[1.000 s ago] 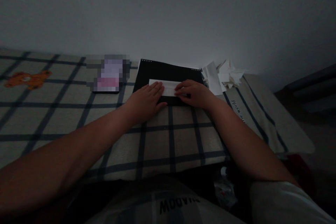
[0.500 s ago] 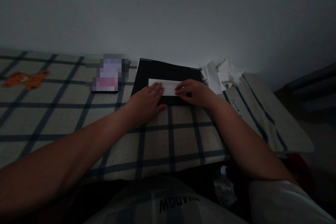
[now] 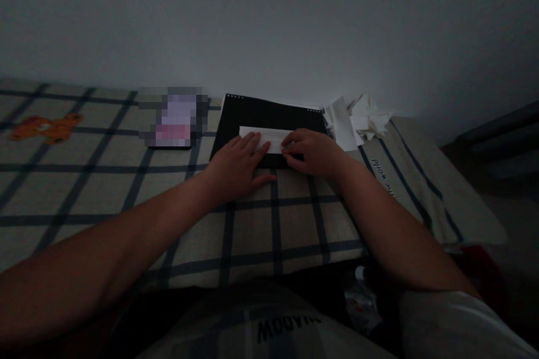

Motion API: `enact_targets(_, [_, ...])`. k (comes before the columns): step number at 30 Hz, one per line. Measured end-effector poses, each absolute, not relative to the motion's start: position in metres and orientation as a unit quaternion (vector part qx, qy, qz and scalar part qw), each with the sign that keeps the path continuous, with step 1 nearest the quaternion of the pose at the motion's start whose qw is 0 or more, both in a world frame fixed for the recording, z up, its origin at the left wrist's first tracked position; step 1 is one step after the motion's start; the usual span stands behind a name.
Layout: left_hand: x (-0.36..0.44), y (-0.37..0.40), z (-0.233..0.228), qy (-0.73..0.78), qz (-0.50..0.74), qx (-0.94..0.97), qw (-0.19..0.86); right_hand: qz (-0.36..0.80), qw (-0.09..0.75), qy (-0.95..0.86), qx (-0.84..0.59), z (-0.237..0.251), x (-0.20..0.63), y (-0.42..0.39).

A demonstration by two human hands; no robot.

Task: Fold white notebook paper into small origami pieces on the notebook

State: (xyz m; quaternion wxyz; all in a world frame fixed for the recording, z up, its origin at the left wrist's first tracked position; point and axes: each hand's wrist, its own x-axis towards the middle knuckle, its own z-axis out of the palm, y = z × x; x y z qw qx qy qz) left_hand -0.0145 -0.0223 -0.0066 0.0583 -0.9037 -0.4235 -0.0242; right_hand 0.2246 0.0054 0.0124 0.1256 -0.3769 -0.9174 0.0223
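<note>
Hands met over a white paper strip (image 3: 269, 138) that lay on a black notebook (image 3: 269, 118) on the checked bedcover (image 3: 126, 179). The left hand (image 3: 236, 165) lay flat, fingers spread, its grip open on the strip's left end. The right hand (image 3: 314, 151) curled over the right end, fingertips pressing, grip closed on nothing. Crumpled white papers (image 3: 357, 118) sat just right of the notebook.

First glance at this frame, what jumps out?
Both hands pressed on a white paper strip lying on a black board at the far middle: left hand, right hand. Crumpled white paper scraps sit just right of the board, against the wall, on a checked cloth.
</note>
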Motion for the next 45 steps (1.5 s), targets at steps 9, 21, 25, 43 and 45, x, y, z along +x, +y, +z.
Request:
enact_targets(9, [-0.014,-0.023,-0.002,-0.428,-0.010,-0.903,0.034,0.041,0.134,-0.922,-0.361,0.012,0.225,0.007])
enact_targets(21, [-0.013,-0.024,-0.001,-0.430,-0.004,-0.902,0.039,0.078,0.128,-0.913,-0.379,-0.019,0.211,0.019])
enact_targets(25, [-0.012,-0.023,-0.002,-0.430,0.000,-0.902,0.044,0.079,0.112,-0.905,-0.403,-0.016,0.205,0.014])
enact_targets(43, [-0.014,-0.021,0.000,-0.428,-0.008,-0.903,0.035,-0.024,0.086,-0.881,-0.464,0.000,0.225,0.015])
enact_targets(45, [-0.015,-0.018,0.000,-0.421,-0.017,-0.906,0.043,-0.010,0.096,-0.889,-0.447,-0.004,0.222,0.016])
